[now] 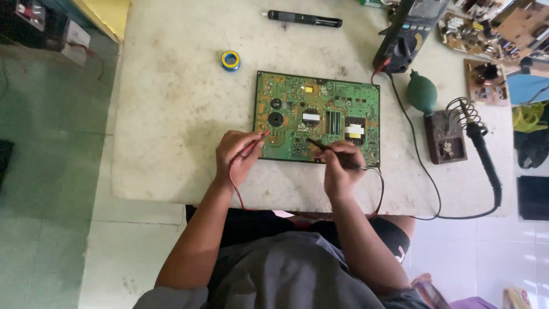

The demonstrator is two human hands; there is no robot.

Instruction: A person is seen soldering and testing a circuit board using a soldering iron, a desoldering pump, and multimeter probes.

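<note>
Green circuit board (317, 120) lies flat on the pale stone counter (171, 114), just ahead of the person seated at its near edge. Left hand (237, 154) is closed in a pinch around a red probe (257, 141), tip resting at the board's lower left corner area. Right hand (341, 166) is closed the same way on a black probe (320, 146), tip angled up-left onto the board's lower middle, near the white-labelled components. Red and black leads (380, 189) trail from both hands back over the counter edge toward the person's lap.

Multimeter (409, 34) sits beyond the board's upper right corner, dial facing up, a black lead (417, 149) running from it down the right side. Dark green rubber blower bulb (421, 91) is just right of the board. Next to that, a brown soldering iron stand (446, 137) with a coil holder, and a black soldering iron (483, 154) lying beside it, cord looping along the counter's near right edge. Small blue and yellow solder spool (230, 59) is up-left of the board, well apart from it. Black pen-shaped tool (303, 19) lies at the far edge. More bare boards (486, 83) are stacked at the far right.
</note>
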